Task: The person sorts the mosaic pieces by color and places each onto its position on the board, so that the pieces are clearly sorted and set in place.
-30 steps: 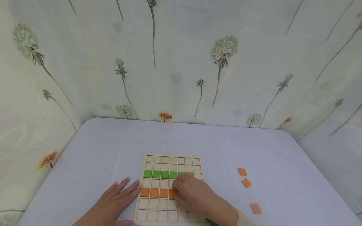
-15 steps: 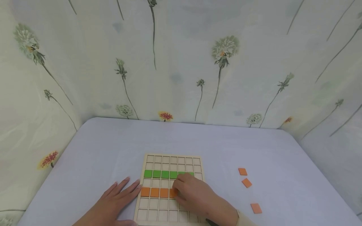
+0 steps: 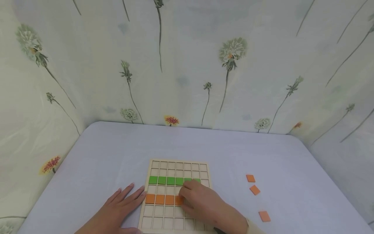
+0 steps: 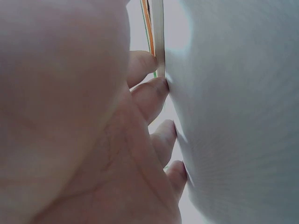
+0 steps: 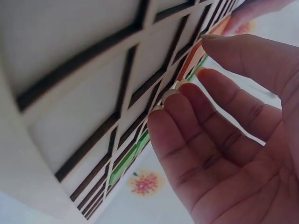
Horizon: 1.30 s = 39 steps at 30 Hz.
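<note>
A wooden grid board (image 3: 159, 212) lies on the table, with a row of green tiles (image 3: 170, 181) and, nearer to me, a row of orange tiles (image 3: 159, 199). Spread flat on the table, my left hand (image 3: 118, 208) touches the board's left edge with its fingertips. My right hand (image 3: 201, 201) is over the board's right half, thumb and fingers bent at the rightmost orange tile (image 3: 178, 200) of the row. That tile is partly hidden by the fingers. In the right wrist view, the thumb and index fingertips meet around an orange tile (image 5: 190, 60).
Loose orange tiles lie right of the board: one farther back (image 3: 250, 178), one just in front of it (image 3: 255, 189) and a paler one (image 3: 264, 216) nearer to me. A flowered curtain (image 3: 187, 65) stands behind the white-covered table (image 3: 122, 146).
</note>
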{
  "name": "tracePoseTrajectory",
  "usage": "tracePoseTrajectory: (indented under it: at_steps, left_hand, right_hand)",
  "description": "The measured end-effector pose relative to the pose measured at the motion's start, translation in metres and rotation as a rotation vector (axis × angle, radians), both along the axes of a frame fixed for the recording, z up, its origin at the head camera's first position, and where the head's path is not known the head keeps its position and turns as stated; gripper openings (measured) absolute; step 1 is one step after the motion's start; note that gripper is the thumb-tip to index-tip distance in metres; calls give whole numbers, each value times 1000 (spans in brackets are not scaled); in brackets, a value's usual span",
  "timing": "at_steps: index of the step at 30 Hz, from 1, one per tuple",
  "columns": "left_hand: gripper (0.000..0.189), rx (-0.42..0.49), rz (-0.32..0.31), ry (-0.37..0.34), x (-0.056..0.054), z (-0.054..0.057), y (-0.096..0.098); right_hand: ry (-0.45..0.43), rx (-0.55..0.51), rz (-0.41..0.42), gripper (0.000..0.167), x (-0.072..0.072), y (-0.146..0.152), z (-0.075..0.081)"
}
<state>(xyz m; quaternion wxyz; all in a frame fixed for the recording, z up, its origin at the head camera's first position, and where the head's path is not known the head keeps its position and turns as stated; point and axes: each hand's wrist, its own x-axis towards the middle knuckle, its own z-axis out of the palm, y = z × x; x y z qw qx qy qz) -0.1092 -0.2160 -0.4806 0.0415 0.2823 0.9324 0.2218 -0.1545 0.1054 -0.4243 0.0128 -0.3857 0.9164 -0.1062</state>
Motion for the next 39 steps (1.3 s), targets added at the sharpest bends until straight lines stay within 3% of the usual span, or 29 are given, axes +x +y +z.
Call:
tracePoseTrajectory:
  at_steps: [3, 23, 30, 39]
  left_hand:
    - [99, -21, -9, 41, 0, 0, -1]
    - [97, -12, -28, 81, -1, -5, -1]
    - [99, -5, -2, 13, -1, -5, 0]
    - [98, -15, -13, 50, 0, -4, 0]
  right_hand:
    - [-5, -10, 13, 15, 0, 1, 1]
    - [-16, -33, -1, 16, 6, 14, 4]
    - [-14, -22, -13, 17, 6, 20, 2]
    - [-42, -40, -43, 15, 9, 28, 5]
